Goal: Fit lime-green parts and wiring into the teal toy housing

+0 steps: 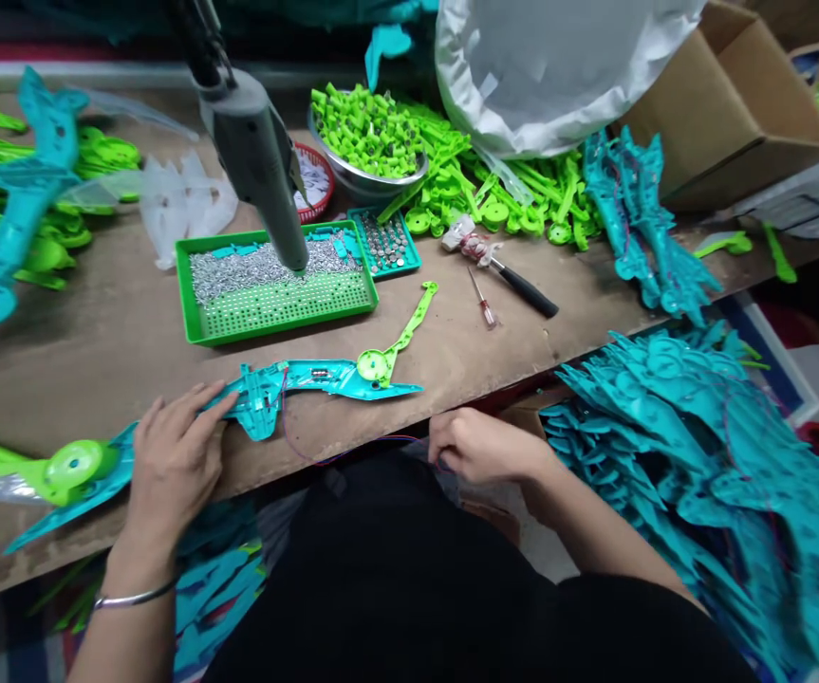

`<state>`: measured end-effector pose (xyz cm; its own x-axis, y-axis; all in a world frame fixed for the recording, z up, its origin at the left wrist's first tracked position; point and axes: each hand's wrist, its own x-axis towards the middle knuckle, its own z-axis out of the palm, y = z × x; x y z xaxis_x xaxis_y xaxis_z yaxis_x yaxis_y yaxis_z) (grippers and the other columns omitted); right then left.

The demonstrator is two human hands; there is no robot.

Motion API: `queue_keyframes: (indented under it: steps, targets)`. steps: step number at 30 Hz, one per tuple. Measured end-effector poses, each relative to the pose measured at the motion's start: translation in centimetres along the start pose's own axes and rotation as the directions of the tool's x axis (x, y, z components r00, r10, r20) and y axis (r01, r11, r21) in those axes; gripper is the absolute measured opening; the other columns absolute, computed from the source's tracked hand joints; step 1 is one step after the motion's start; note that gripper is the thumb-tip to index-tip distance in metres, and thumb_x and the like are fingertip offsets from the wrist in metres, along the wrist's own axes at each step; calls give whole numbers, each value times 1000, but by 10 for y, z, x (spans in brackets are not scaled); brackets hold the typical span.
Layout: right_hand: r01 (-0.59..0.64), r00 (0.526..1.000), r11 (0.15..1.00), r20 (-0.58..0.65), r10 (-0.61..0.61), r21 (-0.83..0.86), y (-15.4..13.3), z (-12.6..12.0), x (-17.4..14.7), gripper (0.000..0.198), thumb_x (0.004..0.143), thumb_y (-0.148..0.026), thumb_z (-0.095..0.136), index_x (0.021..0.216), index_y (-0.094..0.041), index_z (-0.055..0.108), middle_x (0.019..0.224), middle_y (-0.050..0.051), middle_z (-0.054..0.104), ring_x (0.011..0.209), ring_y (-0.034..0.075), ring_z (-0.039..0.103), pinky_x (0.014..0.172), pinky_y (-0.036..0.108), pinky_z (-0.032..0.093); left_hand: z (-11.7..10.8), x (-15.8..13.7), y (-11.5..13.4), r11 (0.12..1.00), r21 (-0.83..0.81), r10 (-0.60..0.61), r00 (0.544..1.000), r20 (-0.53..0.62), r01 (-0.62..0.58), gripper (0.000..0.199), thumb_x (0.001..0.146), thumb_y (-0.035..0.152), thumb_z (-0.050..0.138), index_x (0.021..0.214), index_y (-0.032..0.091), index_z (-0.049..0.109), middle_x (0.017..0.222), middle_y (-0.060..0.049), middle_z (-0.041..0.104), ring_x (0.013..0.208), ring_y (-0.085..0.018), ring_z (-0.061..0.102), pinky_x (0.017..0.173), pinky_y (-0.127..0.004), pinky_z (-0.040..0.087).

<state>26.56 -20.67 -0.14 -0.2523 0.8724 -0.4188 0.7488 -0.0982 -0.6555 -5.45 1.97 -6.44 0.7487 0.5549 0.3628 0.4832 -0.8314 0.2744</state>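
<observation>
A long turquoise plastic toy bow shell [320, 376] lies inner side up along the table's front edge. My left hand [177, 451] rests over its middle section, fingers bent across it and holding it against the tabletop. A lime-green arm with a round hub [76, 470] sits on the shell's left end, and another lime-green arm [409, 332] stands out from its right end. Thin red and blue wires [387, 438] run from the shell over the edge towards my lap. There, my right hand [484, 446] is closed in a pinch at the wires; its fingertips are partly hidden.
An electric screwdriver [256, 161] hangs above a green tray [277, 318] of screws. Behind are a teal tray [387, 247] of small metal parts and a bowl [373, 183] of lime-green pieces. A hammer [523, 285] and a small screwdriver [484, 304] lie rightward, near stacked turquoise shells [722, 427].
</observation>
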Motion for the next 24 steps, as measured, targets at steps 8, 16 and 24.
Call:
queue_keyframes:
  steps: [8, 16, 24]
  targets:
    - [244, 840, 821, -535, 86, 516, 7, -86, 45, 13, 80, -29, 74, 82, -16, 73, 82, 3, 72, 76, 12, 65, 74, 27, 51, -6, -12, 58, 975, -131, 102, 885, -454, -179, 55, 69, 8, 76, 121, 22, 62, 97, -7, 74, 80, -20, 70, 70, -32, 58]
    - [108, 916, 694, -343, 210, 712, 43, -90, 102, 13, 71, -14, 71, 83, -15, 67, 75, 1, 72, 68, 11, 64, 63, 23, 51, 34, 52, 151, 881, -307, 347, 933, -97, -360, 33, 87, 26, 67, 116, 10, 59, 117, -20, 69, 112, -27, 65, 94, -41, 56]
    - [20, 945, 745, -257, 204, 666, 49, -96, 101, 17, 71, -7, 70, 86, -13, 74, 78, 1, 75, 72, 12, 66, 72, 25, 54, 74, 83, 162, 978, -163, 143, 987, 80, -128, 48, 90, 41, 62, 122, 7, 57, 138, -25, 56, 132, -38, 50, 114, -57, 37]
